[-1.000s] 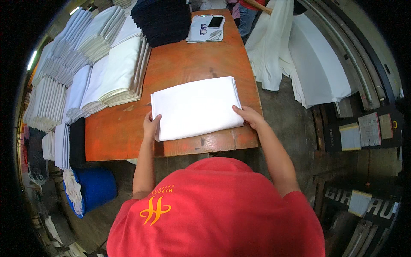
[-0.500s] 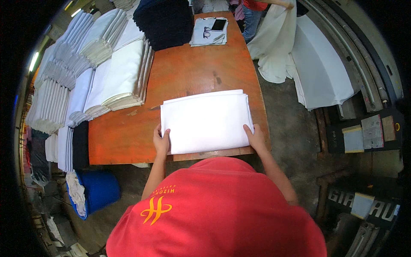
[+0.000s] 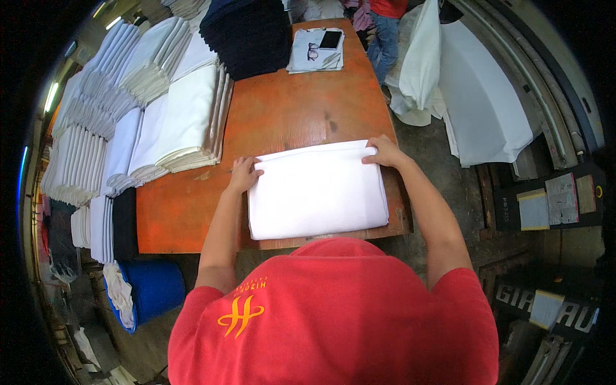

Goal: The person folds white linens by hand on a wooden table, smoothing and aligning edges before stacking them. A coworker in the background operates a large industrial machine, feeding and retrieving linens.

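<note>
A folded white cloth [image 3: 317, 192] lies flat on the orange-brown wooden table [image 3: 289, 109], its near edge close to the table's front. At the cloth's far left corner, my left hand [image 3: 246, 174] grips the edge with the thumb on top and the fingers round the outside. My right hand [image 3: 388, 153] holds the far right corner in a similar way, thumb laid over the fabric. Both forearms reach along the sides of the cloth. The layers under the far fold are partly hidden by my hands.
Tall stacks of folded white cloths [image 3: 186, 122] line the left, beside a dark stack [image 3: 247, 38]. Papers [image 3: 314, 61] with glasses and a phone lie at the far end. A blue bin [image 3: 157, 292] stands lower left. Another person [image 3: 385, 32] is near hanging white fabric [image 3: 481, 96].
Both hands have moved from the cloth's near side edges up to its far corners. The other person's arm has left view, and the fabric beside them hangs differently.
</note>
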Demonstrator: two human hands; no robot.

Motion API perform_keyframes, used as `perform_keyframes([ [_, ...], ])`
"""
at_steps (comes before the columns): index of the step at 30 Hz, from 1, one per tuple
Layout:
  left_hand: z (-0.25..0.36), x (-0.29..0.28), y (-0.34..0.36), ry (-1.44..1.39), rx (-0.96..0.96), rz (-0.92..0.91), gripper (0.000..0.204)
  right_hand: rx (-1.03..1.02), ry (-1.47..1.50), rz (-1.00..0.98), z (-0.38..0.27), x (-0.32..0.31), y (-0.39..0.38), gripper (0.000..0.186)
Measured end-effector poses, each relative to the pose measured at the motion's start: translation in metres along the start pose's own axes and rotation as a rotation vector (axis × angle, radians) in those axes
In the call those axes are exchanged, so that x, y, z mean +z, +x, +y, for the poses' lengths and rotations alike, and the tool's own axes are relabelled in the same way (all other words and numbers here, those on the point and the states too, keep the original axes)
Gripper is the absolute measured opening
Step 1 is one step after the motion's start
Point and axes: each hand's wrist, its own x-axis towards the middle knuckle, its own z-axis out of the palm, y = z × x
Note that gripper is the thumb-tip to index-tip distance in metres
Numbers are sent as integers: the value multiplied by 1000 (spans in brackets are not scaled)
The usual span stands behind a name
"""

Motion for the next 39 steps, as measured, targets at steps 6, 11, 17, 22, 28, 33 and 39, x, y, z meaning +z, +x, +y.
perform_keyframes([
  [6,-18,-9,-3,-795,-172,-22,23,-200,630,-318,-4,-34,1,43],
  [11,-40,31,22,-789,-314,154,37,257,1022,33,5,20,34,52],
  [17,-34,32,12,-894,-503,251,77,296,1011,85,8,40,-16,55],
  [22,8,29,-34,-672,-403,262,72,446,970,-146,-2,44,-99,52],
  [28,9,46,-38,-442,-578,229,59,241,898,-195,-22,36,-121,53],
  [33,-4,51,-37,-459,-490,248,64,217,676,248,-30,72,-126,55],
  [39,-4,55,-35,-376,-500,244,70,421,552,323,-15,103,-142,58],
])
